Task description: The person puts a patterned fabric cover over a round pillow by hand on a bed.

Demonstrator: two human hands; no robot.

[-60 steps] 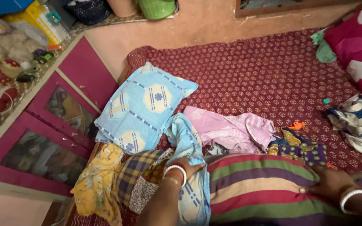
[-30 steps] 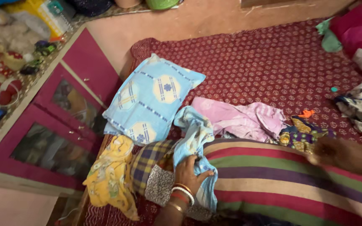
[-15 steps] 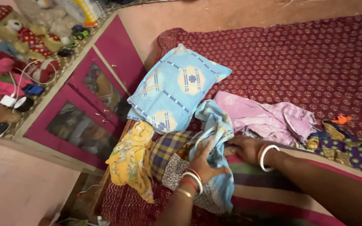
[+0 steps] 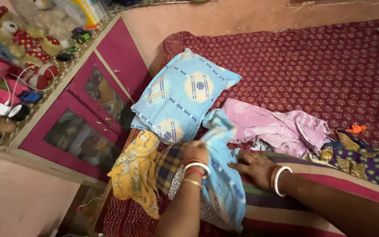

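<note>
My left hand (image 4: 194,153) grips a light blue patterned cloth (image 4: 220,175) and lifts it over the end of a striped bolster (image 4: 325,193) lying across the bed. My right hand (image 4: 254,167) rests flat on the bolster just beside the cloth, fingers spread, touching its edge. A checked yellow and purple cloth (image 4: 168,163) sits under my left wrist. Beside it hangs a yellow floral cloth (image 4: 133,171). A blue pillow (image 4: 183,100) lies just beyond my hands.
A pink crumpled garment (image 4: 277,127) and a purple and gold cloth (image 4: 360,158) lie on the maroon bedsheet (image 4: 312,61). A pink cabinet with glass doors (image 4: 80,127) stands left of the bed, with soft toys (image 4: 18,35) and a cable on top.
My left hand has pulled the light blue cloth up and over the bolster's end. My right hand came in from the right and now lies on the bolster beside the cloth.
</note>
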